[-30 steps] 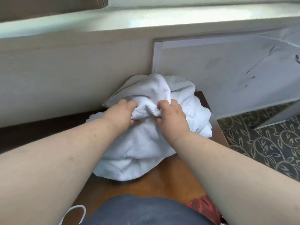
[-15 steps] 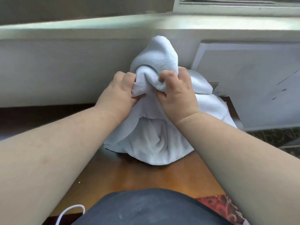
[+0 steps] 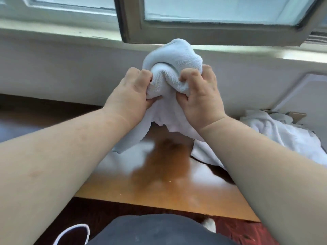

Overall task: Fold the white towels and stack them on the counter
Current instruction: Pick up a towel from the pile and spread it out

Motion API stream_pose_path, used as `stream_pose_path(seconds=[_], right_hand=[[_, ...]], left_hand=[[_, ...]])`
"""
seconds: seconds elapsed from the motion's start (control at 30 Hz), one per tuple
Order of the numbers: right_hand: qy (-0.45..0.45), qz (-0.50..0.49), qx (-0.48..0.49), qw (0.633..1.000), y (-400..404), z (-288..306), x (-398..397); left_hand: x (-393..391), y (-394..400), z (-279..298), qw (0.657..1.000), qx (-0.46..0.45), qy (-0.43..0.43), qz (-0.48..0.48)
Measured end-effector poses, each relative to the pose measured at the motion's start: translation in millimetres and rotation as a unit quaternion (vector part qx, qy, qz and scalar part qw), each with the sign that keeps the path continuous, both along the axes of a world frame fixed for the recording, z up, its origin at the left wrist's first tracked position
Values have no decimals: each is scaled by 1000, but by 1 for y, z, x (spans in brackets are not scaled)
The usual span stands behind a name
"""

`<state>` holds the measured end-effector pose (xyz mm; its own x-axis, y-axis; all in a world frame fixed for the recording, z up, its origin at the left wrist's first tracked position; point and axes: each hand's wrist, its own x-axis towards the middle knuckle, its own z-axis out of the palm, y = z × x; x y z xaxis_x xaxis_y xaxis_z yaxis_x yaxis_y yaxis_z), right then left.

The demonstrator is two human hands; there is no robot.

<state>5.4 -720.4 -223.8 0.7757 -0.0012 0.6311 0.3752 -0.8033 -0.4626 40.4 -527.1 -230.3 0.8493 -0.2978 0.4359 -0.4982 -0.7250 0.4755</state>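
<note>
A white towel (image 3: 172, 57) is bunched up and held in the air above the wooden counter (image 3: 159, 191). My left hand (image 3: 131, 92) grips its left side and my right hand (image 3: 201, 96) grips its right side, both fists closed in the cloth. The towel's loose ends hang down behind my forearms, clear of the wood. More white towels (image 3: 283, 135) lie in a crumpled pile on the counter at the right, partly hidden by my right forearm.
A white wall and window sill (image 3: 70, 32) run along the back of the counter, with a window frame (image 3: 131, 20) above. The counter's front edge lies close to my body. A white panel (image 3: 304, 92) leans at the far right.
Both hands have lifted the gripped towel up off the pile, so it now hangs clear of the counter. The rest of the pile stays at the right.
</note>
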Motion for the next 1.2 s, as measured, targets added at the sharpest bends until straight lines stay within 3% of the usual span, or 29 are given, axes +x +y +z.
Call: stream_pose_path(seconds=[0.3,0.47,0.6,0.77,0.9,1.07,1.13,1.2], right_hand=[[96,122,23,988,167,-45,27],[161,161,4,974,227,-78,45],[259,220,-23,940,263,-103,65],[346,281,-67,893,318,-121,106],[400,251,-82,878,349,-142,126],[352,182,-176,901,369,-173,130],[393,179,-211,877,376,-186,129],[486,191,-219,824,384,-202,121]], left_hand=[[-4,178,-23,988,112,29,104],[1,238,-60,966,150,112,178],[9,275,-93,929,196,191,248],[26,324,-115,893,181,261,318],[43,349,-121,878,170,289,341],[74,383,-134,858,184,354,324],[91,395,-140,845,204,382,315],[105,405,-147,837,219,410,288]])
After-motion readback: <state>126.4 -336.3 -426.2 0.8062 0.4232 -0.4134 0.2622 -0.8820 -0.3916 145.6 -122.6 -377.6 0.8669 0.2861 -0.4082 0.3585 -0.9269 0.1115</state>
